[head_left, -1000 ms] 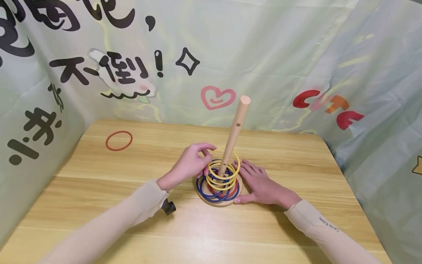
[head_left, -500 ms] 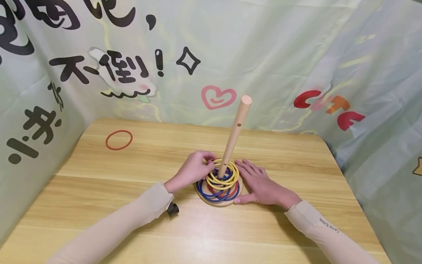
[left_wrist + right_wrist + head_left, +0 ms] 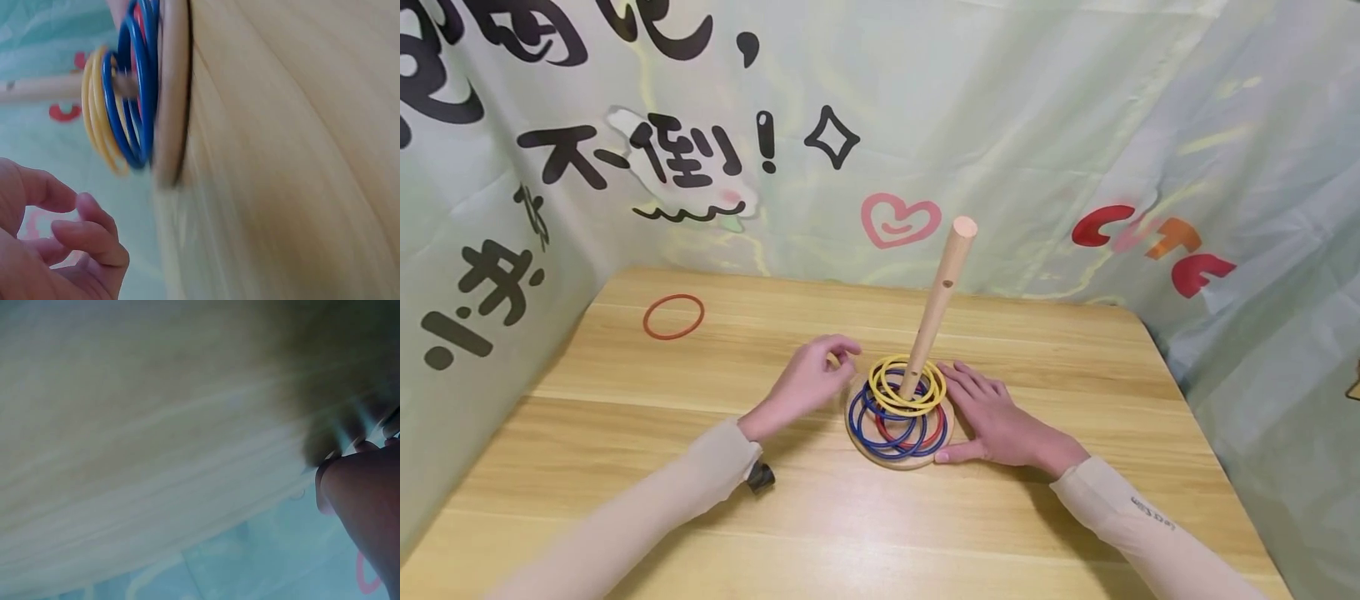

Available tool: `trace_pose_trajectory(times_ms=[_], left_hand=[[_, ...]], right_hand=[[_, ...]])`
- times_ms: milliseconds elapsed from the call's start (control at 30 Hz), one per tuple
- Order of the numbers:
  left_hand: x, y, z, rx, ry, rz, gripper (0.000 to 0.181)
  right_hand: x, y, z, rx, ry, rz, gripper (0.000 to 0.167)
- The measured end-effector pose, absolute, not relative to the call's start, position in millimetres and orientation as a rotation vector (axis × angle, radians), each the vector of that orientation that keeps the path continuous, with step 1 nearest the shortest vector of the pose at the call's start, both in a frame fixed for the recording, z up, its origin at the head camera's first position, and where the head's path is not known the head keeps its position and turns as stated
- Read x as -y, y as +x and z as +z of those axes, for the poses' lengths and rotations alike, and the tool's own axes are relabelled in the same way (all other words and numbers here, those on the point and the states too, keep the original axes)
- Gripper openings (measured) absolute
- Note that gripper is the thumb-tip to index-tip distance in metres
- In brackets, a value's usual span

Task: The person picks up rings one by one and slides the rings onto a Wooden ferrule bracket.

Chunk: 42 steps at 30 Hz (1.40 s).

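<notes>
A wooden peg rises, leaning slightly right in the head view, from a round wooden base. Several yellow rings lie stacked round it, above several blue rings and a red ring. My left hand is just left of the rings, apart from them, its fingers loosely bent. In the left wrist view nothing sits between the left fingers. My right hand rests flat against the base's right side, fingers spread; the right wrist view shows only part of it.
One more red ring lies by itself near the back left of the wooden table. A printed curtain hangs behind the table and along both sides.
My left hand lowered a yellow ring round the peg onto the other yellow ones, let go of it and drew back to the left. My right hand stayed at the base.
</notes>
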<state>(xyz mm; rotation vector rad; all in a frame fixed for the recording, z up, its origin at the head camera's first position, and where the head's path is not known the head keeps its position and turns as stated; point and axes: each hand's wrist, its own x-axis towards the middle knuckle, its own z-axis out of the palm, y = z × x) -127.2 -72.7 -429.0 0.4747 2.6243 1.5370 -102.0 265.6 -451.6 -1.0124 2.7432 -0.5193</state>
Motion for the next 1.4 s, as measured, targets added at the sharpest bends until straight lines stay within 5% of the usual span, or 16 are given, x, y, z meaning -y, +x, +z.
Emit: trace_pose_trajectory(times_ms=[733,1067,1400], left_hand=[[264.8,-148.4,-420.6,-3.097,0.168,1.071,0.042],[285.7,-156.1,-435.1,-2.954,0.187,0.792,0.054],[288.1,-165.7,-437.9,-3.019,0.196,0.815,0.037]], right_hand=[[-270.5,-103.1,-452.8,-2.764,-1.001,-0.517,0.12],[-267.8,-103.8,-455.3,-2.749,-1.003,-0.525,0.12],[-266.1,-102.2,-453.5,-2.752,-1.007,-0.522,0.119]])
